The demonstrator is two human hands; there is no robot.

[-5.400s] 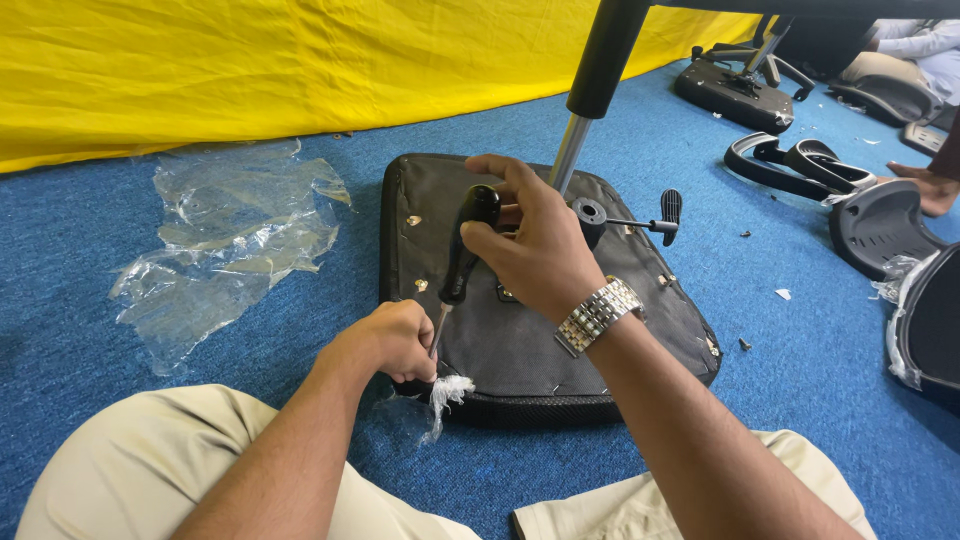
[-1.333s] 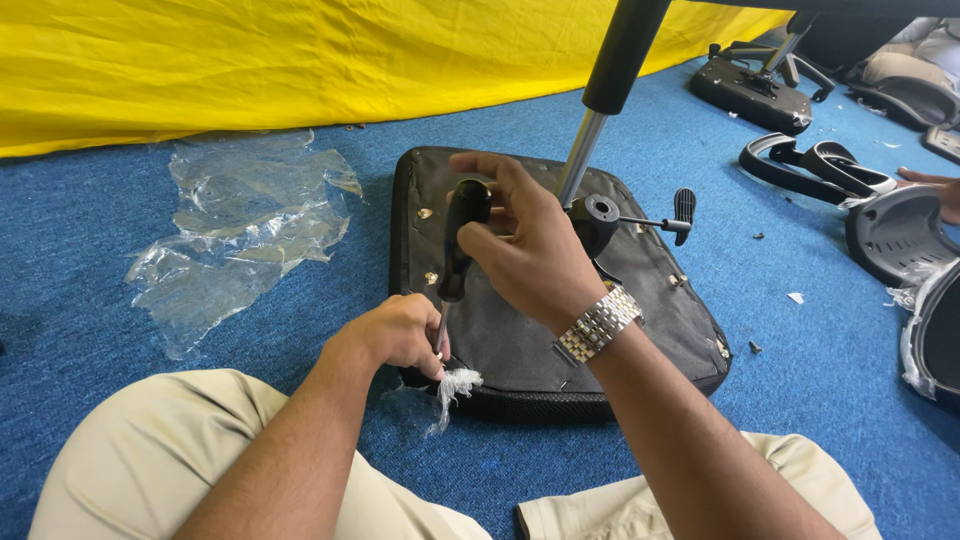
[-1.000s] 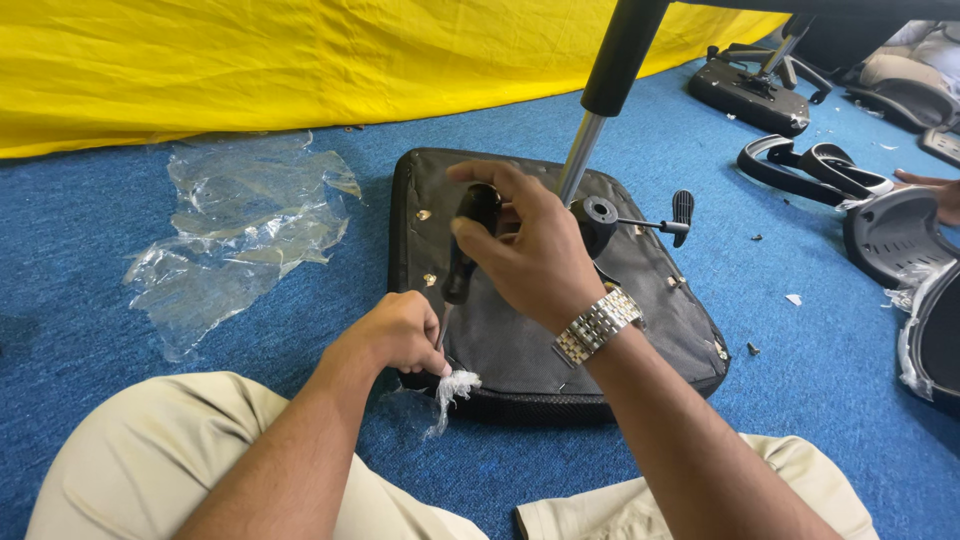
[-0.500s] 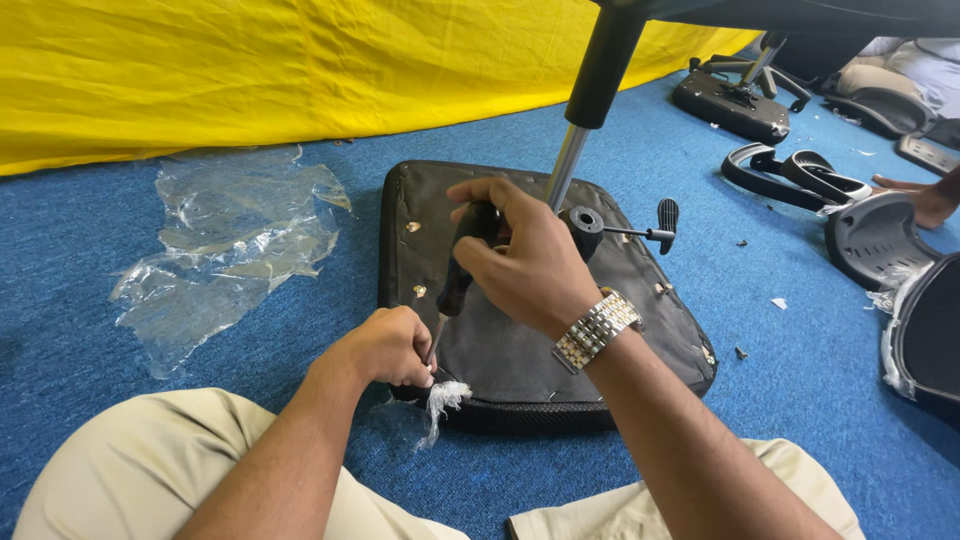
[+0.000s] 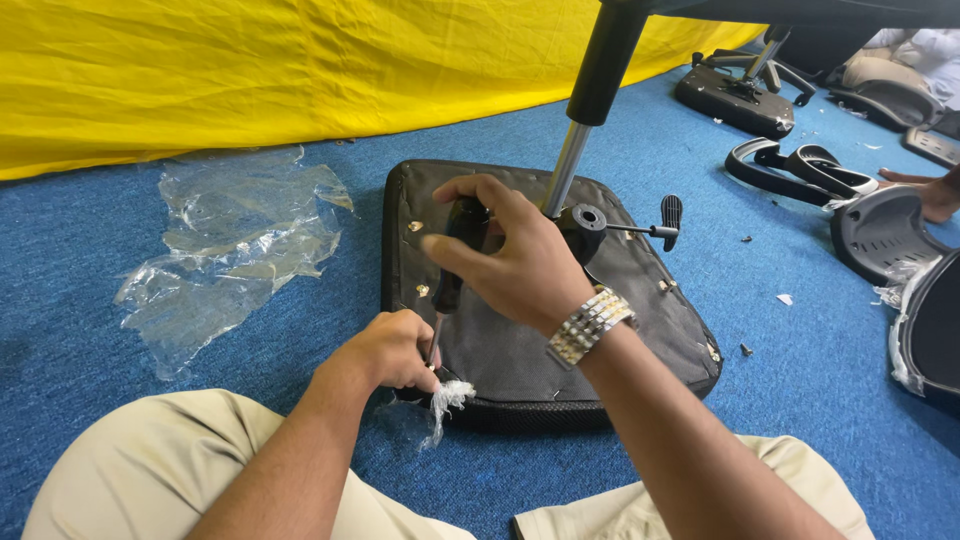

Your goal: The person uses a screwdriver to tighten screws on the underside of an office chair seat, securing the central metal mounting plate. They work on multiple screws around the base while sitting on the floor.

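Black-handled screwdriver (image 5: 452,262) stands nearly upright over the near left part of the upturned chair seat (image 5: 520,340), and the right hand (image 5: 510,262) is clenched round its handle, a metal watch (image 5: 588,325) on the wrist. Lower on the same tool, the left hand (image 5: 392,350) is closed about the shaft where it meets the seat's near edge; the tip itself is hidden by the fingers. A scrap of white plastic wrap (image 5: 447,398) hangs from the seat just below that hand. Behind the right hand, a gas-lift column (image 5: 578,140) rises from the seat's middle, with a lever (image 5: 660,222) to its right. Crumpled clear plastic sheet (image 5: 230,250) lies on the blue carpet (image 5: 90,310) left of the seat.
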